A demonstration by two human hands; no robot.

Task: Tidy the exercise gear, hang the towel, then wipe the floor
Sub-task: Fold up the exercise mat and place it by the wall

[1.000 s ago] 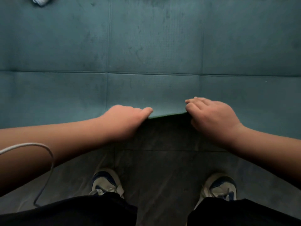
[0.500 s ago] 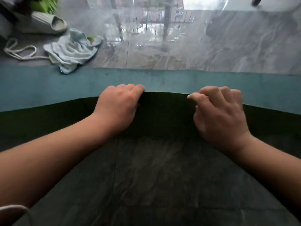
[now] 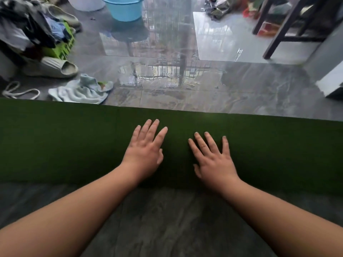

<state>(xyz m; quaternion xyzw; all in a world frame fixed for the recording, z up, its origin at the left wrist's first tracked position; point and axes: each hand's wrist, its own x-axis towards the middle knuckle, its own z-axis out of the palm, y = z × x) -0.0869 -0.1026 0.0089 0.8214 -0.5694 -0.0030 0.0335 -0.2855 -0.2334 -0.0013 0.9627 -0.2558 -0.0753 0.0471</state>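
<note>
both palms flat on the folded green exercise mat [image 3: 65, 145], left hand [image 3: 145, 147] and right hand [image 3: 213, 158] fingers spread wide, crumpled pale blue towel [image 3: 79, 91] just past the mat's far edge, beige slide sandal [image 3: 53, 66] beyond

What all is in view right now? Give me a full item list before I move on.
exercise mat: 1, dark green side up, folded across the floor, under both hands
towel: 1, pale blue, crumpled on the floor by the mat's far edge, left
cord: 1, white, looped on the floor left of the towel
slipper: 1, off-white, on the floor behind the towel
crate: 1, bright green, far left, clothes heaped on it
basin: 1, light blue, top centre
chair: 1, dark frame, top right
floor: grey glossy tiles, reflective
left hand: fingers straight, flat on the mat
right hand: fingers spread, flat on the mat
</note>
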